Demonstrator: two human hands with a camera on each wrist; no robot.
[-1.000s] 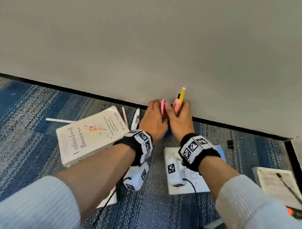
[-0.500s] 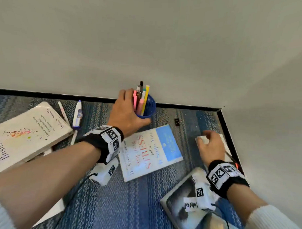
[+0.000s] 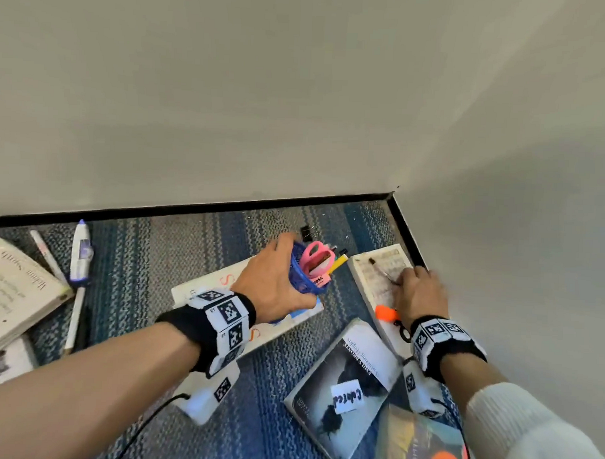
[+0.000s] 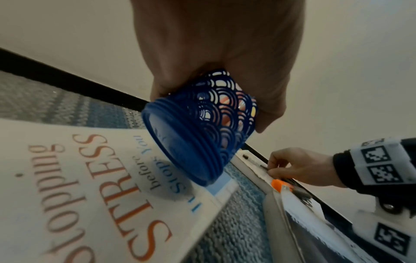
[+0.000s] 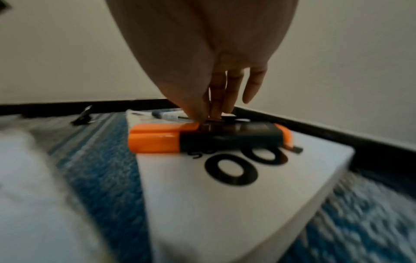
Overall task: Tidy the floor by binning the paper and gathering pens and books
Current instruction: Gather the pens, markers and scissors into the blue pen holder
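Observation:
My left hand [image 3: 275, 290] grips a blue lattice pen holder [image 3: 304, 281], tilted to the right just above the white "Stopping Stress" book [image 3: 203, 287]. Pink scissors [image 3: 315, 255] and a yellow pen [image 3: 337, 265] stick out of it. The left wrist view shows the holder's base [image 4: 180, 151] off the book's cover [image 4: 90, 186]. My right hand [image 3: 419, 291] pinches one end of a thin dark-tipped pen [image 3: 382, 271] that lies on a white book [image 3: 371, 286] in the corner. An orange highlighter [image 5: 202, 138] lies on that book, just behind my fingers [image 5: 216, 92].
A black binder clip [image 3: 308, 231] lies by the skirting. A dark-covered book [image 3: 343, 388] and another book [image 3: 420, 446] lie near my right wrist. At the left are a cream book [image 3: 14, 288], a correction pen [image 3: 81, 252], a white pen [image 3: 48, 254] and a pencil [image 3: 73, 321]. Two walls close the corner.
Both hands were at the holder by the wall. My left hand has since carried it right and tilted it, while my right hand moved to the corner book and took the pen.

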